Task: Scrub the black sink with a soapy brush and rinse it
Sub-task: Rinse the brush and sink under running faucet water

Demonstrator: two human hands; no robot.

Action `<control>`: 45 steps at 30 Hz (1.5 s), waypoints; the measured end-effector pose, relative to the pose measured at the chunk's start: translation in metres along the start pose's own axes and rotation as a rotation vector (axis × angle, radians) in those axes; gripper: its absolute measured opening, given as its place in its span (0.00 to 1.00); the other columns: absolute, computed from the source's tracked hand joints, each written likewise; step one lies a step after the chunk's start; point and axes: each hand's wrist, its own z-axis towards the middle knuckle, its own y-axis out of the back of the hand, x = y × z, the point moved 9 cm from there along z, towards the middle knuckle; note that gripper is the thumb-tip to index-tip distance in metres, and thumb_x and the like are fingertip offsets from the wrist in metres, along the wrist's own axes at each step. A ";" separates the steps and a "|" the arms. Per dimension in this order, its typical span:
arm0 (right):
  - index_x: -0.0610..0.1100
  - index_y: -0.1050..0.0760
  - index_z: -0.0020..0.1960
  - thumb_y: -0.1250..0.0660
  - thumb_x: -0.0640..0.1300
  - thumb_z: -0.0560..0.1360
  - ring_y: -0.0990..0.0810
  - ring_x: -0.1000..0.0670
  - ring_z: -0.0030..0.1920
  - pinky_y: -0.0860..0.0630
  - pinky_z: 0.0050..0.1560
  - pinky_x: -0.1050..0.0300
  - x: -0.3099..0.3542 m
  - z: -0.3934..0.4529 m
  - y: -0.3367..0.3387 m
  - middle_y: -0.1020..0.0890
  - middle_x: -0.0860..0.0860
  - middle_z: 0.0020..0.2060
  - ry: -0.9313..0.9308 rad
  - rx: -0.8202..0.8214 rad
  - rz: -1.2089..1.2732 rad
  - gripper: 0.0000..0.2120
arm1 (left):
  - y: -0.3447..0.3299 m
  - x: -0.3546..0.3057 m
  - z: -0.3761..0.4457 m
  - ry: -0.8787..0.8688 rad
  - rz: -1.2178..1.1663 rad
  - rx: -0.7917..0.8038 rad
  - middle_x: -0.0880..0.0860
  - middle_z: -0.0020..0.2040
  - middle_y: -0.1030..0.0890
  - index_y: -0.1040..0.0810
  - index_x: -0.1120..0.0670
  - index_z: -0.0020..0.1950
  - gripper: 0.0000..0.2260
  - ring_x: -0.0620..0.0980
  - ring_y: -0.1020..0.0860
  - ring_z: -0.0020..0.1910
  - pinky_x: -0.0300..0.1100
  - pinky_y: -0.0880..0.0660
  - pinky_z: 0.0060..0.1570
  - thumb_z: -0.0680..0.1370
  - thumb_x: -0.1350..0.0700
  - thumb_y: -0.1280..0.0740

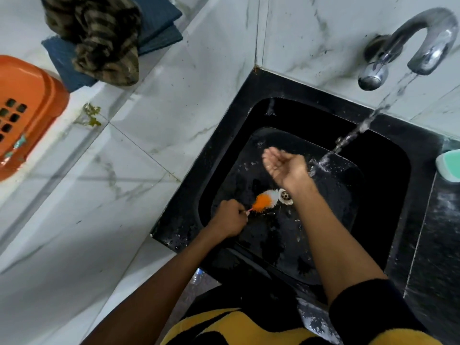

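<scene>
The black sink (388, 195) is set in a black counter at the room's corner, its floor wet. My left hand (229, 217) grips the thin pink handle of a brush (339, 200) whose orange and white bristles lie on the sink floor beside the metal drain (285, 195). My right hand (286, 165) hovers palm-up and cupped over the sink, just left of the falling water. A chrome tap (423, 38) on the wall runs a stream (356, 133) into the basin.
An orange plastic basket (27, 105) stands at the left. Folded blue cloths (159, 23) and a brown striped cloth (99, 41) lie on the white marble ledge. A green and white soap bottle (448, 165) stands at the sink's right edge.
</scene>
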 end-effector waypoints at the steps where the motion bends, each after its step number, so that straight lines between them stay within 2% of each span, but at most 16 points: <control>1: 0.35 0.24 0.46 0.49 0.37 0.80 0.19 0.46 0.40 0.21 0.45 0.54 0.014 0.002 0.013 0.19 0.42 0.39 0.022 -0.067 0.127 0.16 | 0.002 0.003 0.000 0.003 -0.003 -0.012 0.64 0.36 0.19 0.21 0.66 0.39 0.15 0.52 0.25 0.28 0.43 0.30 0.28 0.78 0.56 0.35; 4: 0.42 0.29 0.37 0.53 0.40 0.80 0.28 0.51 0.29 0.31 0.32 0.61 0.048 0.012 0.040 0.25 0.48 0.29 0.082 -0.166 0.350 0.19 | 0.006 0.009 0.002 0.009 -0.021 -0.022 0.61 0.34 0.18 0.20 0.65 0.37 0.15 0.57 0.19 0.33 0.47 0.24 0.32 0.78 0.55 0.34; 8: 0.46 0.39 0.32 0.57 0.45 0.80 0.39 0.53 0.25 0.45 0.29 0.62 0.082 0.012 0.040 0.35 0.52 0.23 0.167 -0.120 0.501 0.20 | 0.009 0.013 0.002 0.019 -0.036 -0.028 0.61 0.34 0.18 0.20 0.64 0.36 0.15 0.58 0.18 0.36 0.49 0.21 0.37 0.78 0.55 0.33; 12: 0.46 0.37 0.33 0.56 0.41 0.79 0.35 0.51 0.28 0.37 0.27 0.64 0.094 0.002 0.019 0.31 0.51 0.21 0.275 -0.125 0.313 0.19 | 0.010 0.017 0.002 0.035 -0.061 -0.037 0.62 0.35 0.18 0.21 0.64 0.36 0.16 0.58 0.18 0.35 0.50 0.21 0.37 0.79 0.55 0.34; 13: 0.44 0.35 0.35 0.56 0.37 0.79 0.29 0.49 0.31 0.30 0.29 0.62 0.088 0.000 0.003 0.26 0.49 0.22 0.280 -0.085 0.224 0.18 | 0.010 0.018 0.002 0.037 -0.065 -0.036 0.63 0.35 0.18 0.21 0.64 0.36 0.16 0.58 0.18 0.35 0.50 0.21 0.37 0.79 0.54 0.34; 15: 0.38 0.26 0.42 0.52 0.35 0.81 0.18 0.43 0.42 0.20 0.46 0.55 0.061 -0.005 -0.039 0.17 0.41 0.35 0.224 0.066 -0.053 0.17 | 0.008 0.017 0.002 0.036 -0.058 -0.024 0.63 0.35 0.18 0.20 0.65 0.37 0.16 0.59 0.19 0.35 0.50 0.22 0.35 0.79 0.54 0.34; 17: 0.31 0.24 0.55 0.48 0.37 0.82 0.19 0.40 0.56 0.22 0.59 0.49 0.022 -0.018 -0.084 0.18 0.36 0.52 0.106 0.254 -0.298 0.15 | 0.006 0.014 0.002 0.025 -0.051 -0.016 0.63 0.34 0.19 0.21 0.65 0.37 0.16 0.59 0.19 0.33 0.51 0.22 0.35 0.79 0.55 0.34; 20: 0.28 0.27 0.62 0.46 0.36 0.82 0.21 0.39 0.60 0.24 0.62 0.47 -0.017 -0.030 -0.115 0.21 0.35 0.58 0.002 0.351 -0.449 0.16 | 0.004 0.009 0.002 0.010 -0.044 -0.012 0.63 0.33 0.19 0.21 0.65 0.36 0.16 0.61 0.19 0.34 0.50 0.22 0.35 0.78 0.54 0.33; 25: 0.31 0.24 0.56 0.45 0.37 0.81 0.17 0.41 0.51 0.20 0.54 0.51 -0.009 -0.023 -0.073 0.17 0.37 0.52 -0.010 0.180 -0.356 0.14 | 0.006 0.002 0.003 -0.002 -0.063 -0.007 0.64 0.33 0.19 0.21 0.65 0.37 0.17 0.61 0.19 0.35 0.49 0.21 0.37 0.77 0.52 0.34; 29: 0.37 0.23 0.40 0.48 0.39 0.80 0.21 0.48 0.36 0.24 0.41 0.57 0.032 -0.011 0.007 0.19 0.44 0.36 0.041 -0.112 0.157 0.17 | 0.007 0.002 0.004 0.012 -0.063 -0.012 0.63 0.34 0.18 0.21 0.64 0.36 0.16 0.60 0.18 0.36 0.49 0.21 0.36 0.78 0.54 0.33; 32: 0.43 0.30 0.34 0.51 0.39 0.78 0.30 0.51 0.27 0.35 0.31 0.62 0.058 -0.005 0.048 0.26 0.49 0.28 0.101 -0.188 0.400 0.18 | 0.008 0.001 0.004 0.013 -0.062 -0.009 0.61 0.33 0.18 0.20 0.62 0.35 0.16 0.59 0.18 0.35 0.49 0.21 0.36 0.79 0.54 0.33; 37: 0.45 0.38 0.33 0.54 0.40 0.79 0.37 0.52 0.25 0.41 0.27 0.62 0.077 -0.002 0.059 0.34 0.51 0.24 0.125 -0.256 0.323 0.17 | 0.010 -0.001 0.004 0.025 -0.090 0.003 0.59 0.32 0.19 0.20 0.62 0.35 0.16 0.49 0.24 0.29 0.44 0.25 0.32 0.80 0.55 0.34; 39: 0.43 0.31 0.37 0.55 0.45 0.82 0.27 0.49 0.31 0.29 0.30 0.62 0.077 0.007 0.047 0.26 0.47 0.29 0.111 -0.282 0.213 0.20 | 0.012 -0.002 0.002 0.033 -0.100 0.005 0.54 0.30 0.20 0.19 0.61 0.35 0.16 0.47 0.24 0.29 0.39 0.28 0.33 0.81 0.56 0.34; 40: 0.39 0.25 0.44 0.55 0.46 0.83 0.21 0.46 0.41 0.22 0.39 0.58 0.076 0.013 0.034 0.22 0.43 0.37 0.102 -0.251 0.163 0.22 | 0.013 -0.003 0.001 0.033 -0.100 0.003 0.53 0.30 0.21 0.19 0.62 0.35 0.16 0.47 0.24 0.28 0.38 0.28 0.33 0.81 0.56 0.34; 42: 0.31 0.26 0.58 0.52 0.43 0.84 0.24 0.41 0.61 0.25 0.62 0.50 0.077 0.021 0.001 0.22 0.36 0.56 0.068 -0.132 0.100 0.21 | 0.014 -0.002 0.000 0.045 -0.100 0.003 0.52 0.29 0.22 0.19 0.63 0.36 0.16 0.46 0.25 0.28 0.36 0.29 0.33 0.81 0.56 0.34; 45: 0.29 0.25 0.54 0.46 0.38 0.82 0.27 0.38 0.65 0.28 0.65 0.45 0.082 0.016 -0.047 0.24 0.34 0.62 0.061 0.093 -0.019 0.15 | 0.018 0.000 0.000 0.059 -0.101 -0.006 0.55 0.31 0.21 0.20 0.66 0.38 0.16 0.47 0.27 0.28 0.38 0.30 0.32 0.81 0.57 0.35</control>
